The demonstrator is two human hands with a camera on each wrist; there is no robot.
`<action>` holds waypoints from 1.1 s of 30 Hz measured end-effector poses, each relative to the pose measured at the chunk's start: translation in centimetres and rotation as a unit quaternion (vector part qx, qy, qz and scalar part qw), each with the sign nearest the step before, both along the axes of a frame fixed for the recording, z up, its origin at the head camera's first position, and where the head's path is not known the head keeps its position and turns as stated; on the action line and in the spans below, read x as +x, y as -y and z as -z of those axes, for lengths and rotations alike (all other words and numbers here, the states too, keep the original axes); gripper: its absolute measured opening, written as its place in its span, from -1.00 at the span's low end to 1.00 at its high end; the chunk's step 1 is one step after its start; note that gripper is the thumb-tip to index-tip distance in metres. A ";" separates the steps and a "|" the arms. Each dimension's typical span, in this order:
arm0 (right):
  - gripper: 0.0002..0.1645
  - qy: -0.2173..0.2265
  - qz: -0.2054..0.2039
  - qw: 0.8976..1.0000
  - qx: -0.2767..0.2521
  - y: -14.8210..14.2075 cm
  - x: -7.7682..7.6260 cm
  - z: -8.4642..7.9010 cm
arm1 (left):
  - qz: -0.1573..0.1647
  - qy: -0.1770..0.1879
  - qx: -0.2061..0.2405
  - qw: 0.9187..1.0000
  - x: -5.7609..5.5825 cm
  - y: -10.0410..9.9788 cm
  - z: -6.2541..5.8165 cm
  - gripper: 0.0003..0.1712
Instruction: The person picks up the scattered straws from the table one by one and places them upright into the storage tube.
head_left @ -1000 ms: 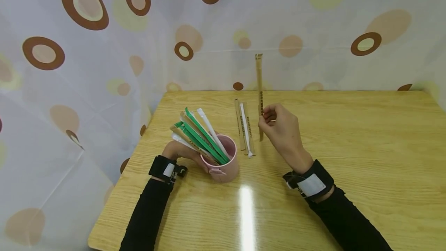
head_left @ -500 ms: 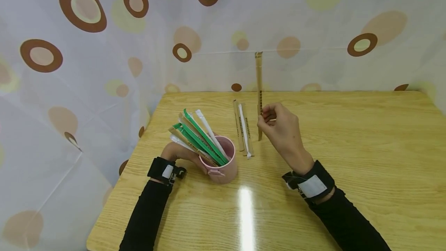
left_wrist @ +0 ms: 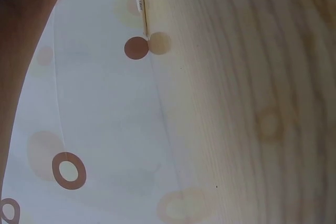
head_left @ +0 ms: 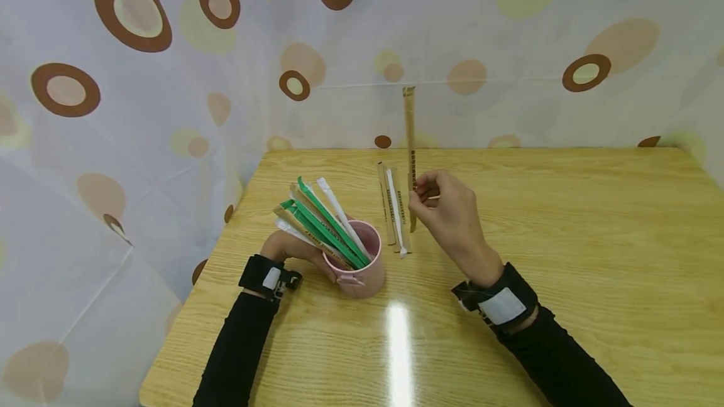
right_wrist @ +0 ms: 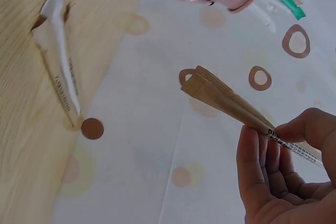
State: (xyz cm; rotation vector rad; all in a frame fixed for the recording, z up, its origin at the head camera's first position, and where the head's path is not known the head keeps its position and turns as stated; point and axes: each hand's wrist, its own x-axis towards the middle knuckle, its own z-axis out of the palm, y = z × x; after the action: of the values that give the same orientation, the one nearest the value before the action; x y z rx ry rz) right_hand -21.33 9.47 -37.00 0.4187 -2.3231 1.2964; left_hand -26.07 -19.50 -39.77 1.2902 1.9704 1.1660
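Note:
A pink cup (head_left: 363, 278) stands on the table, leaning a bunch of green, white and brown paper-wrapped straws (head_left: 328, 225) towards the left. My left hand (head_left: 300, 249) grips this cup from its left side, with the fingers mostly hidden behind it. Between thumb and fingertips, my right hand (head_left: 449, 218) pinches a brown paper-wrapped straw (head_left: 410, 130), held upright. In the right wrist view the same wrapped straw (right_wrist: 226, 100) crosses above the curled fingers (right_wrist: 257, 166). Close to its left, two brown wrapped straws and a white one (head_left: 398, 212) lie side by side on the table.
The wooden table (head_left: 565, 237) extends far to the right. A white curtain (head_left: 481, 30) with brown and yellow spots hangs along the table's back and left edges.
My right hand has shifted a little to the left with the upright brown straw, towards the straws lying on the table. My left hand and the cup stay in place.

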 end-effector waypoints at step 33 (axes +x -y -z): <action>-0.78 0.065 -0.110 0.991 0.050 6.2 1.5 0.3 | -0.025 0.037 -0.053 0.998 0.2 -0.2 -0.4 -0.10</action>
State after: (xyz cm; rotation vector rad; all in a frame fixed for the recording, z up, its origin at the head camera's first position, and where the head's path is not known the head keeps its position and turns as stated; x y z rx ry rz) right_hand -19.86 3.26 -37.30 0.6573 -2.5157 1.3456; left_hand -25.83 -19.27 -39.40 1.1343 1.9915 1.1016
